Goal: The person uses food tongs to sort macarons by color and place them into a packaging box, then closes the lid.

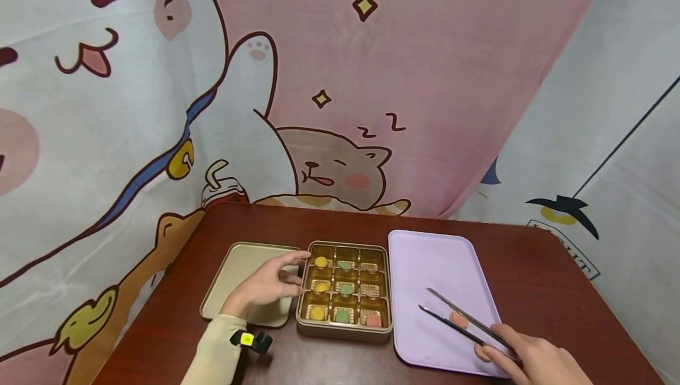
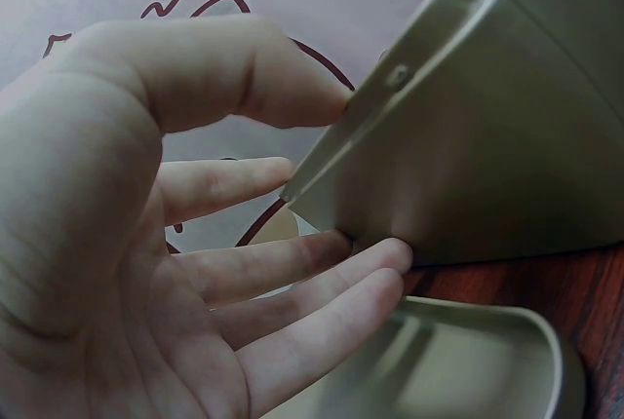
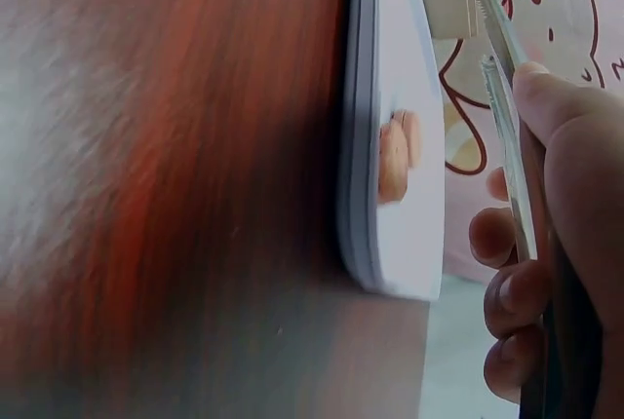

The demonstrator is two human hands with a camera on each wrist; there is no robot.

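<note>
My left hand (image 1: 268, 281) reaches over the pale gold lid (image 1: 225, 281) and touches the left side of a square tin (image 1: 345, 330), its fingers extended and spread. Inside the tin, a gold divider makes several compartments. Yellow cookies (image 1: 317, 313) sit down the left column and green cookies (image 1: 342, 316) down the middle one. A pink cookie (image 1: 374, 319) lies in the front right compartment. My right hand (image 1: 536, 358) grips metal tongs (image 1: 461, 314), tips apart with nothing between them, above a lilac tray (image 1: 432, 255). Two pinkish cookies (image 3: 393, 163) lie on that tray in the right wrist view.
Everything stands on a dark red-brown wooden table (image 1: 552, 290). A printed cartoon cloth (image 1: 414, 78) hangs behind the table's back edge and along its sides. The tray lies close against the tin's right side; the lid lies close to its left side.
</note>
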